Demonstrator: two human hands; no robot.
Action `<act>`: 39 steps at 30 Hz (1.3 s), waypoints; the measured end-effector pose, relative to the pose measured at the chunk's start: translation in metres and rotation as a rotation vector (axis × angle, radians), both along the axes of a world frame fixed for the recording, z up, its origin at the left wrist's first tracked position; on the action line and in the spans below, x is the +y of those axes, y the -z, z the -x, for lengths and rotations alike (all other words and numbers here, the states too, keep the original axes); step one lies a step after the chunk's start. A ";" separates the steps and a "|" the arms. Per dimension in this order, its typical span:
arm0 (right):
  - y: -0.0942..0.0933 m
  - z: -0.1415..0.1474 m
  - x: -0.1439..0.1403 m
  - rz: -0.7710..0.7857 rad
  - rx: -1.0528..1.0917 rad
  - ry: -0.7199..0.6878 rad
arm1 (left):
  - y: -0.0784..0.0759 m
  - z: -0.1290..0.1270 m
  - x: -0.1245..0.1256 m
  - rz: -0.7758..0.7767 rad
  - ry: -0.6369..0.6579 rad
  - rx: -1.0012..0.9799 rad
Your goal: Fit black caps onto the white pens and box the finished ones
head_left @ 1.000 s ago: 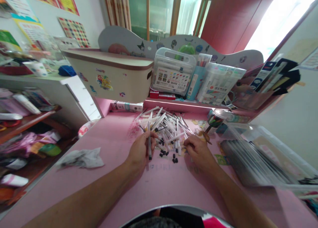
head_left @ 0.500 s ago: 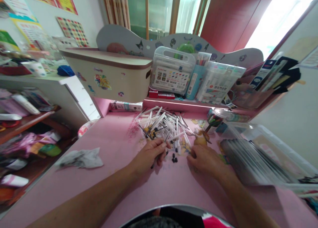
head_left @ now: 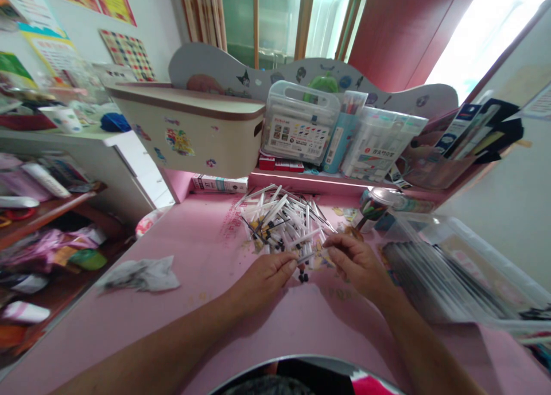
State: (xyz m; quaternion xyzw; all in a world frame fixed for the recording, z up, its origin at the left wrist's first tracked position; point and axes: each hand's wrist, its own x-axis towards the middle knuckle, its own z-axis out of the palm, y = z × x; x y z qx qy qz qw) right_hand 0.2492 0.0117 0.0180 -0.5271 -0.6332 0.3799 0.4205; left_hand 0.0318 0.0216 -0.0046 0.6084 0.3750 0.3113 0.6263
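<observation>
We take the pile of white pens on the pink desk as our landmark. Our left hand rests on the desk just at the near edge of the pile, fingers curled together; it seems to pinch the near end of a single white pen, though the grip itself is too small for us to be sure. Our right hand lies at the near right corner of the pile, its fingers bent inward and its fingertips close to the far end of that same pen; whether they actually clamp it we cannot tell. The two hands are near each other, with the pen between them. Loose black caps lie on the desk just in front of the pile, between the hands. To the right of the pile stands a tin can, and further right lies a clear plastic case holding long dark sticks. Behind the pile, on the raised shelf, stand two clear marker boxes. Well to the left of the pile lies a crumpled grey wrapper.
</observation>
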 end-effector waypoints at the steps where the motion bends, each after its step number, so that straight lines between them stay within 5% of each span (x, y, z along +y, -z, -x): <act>1: 0.001 0.000 0.000 0.015 0.045 0.003 | -0.001 0.001 0.001 -0.049 0.008 0.039; 9: 0.008 0.008 -0.003 0.093 0.093 0.000 | -0.013 0.005 0.004 -0.318 0.089 0.250; 30: 0.021 0.023 -0.002 0.217 0.187 -0.012 | -0.006 0.001 0.008 -0.585 0.104 0.646; 39: 0.020 0.025 -0.004 0.246 0.259 -0.032 | -0.006 0.003 0.006 -0.611 0.096 0.630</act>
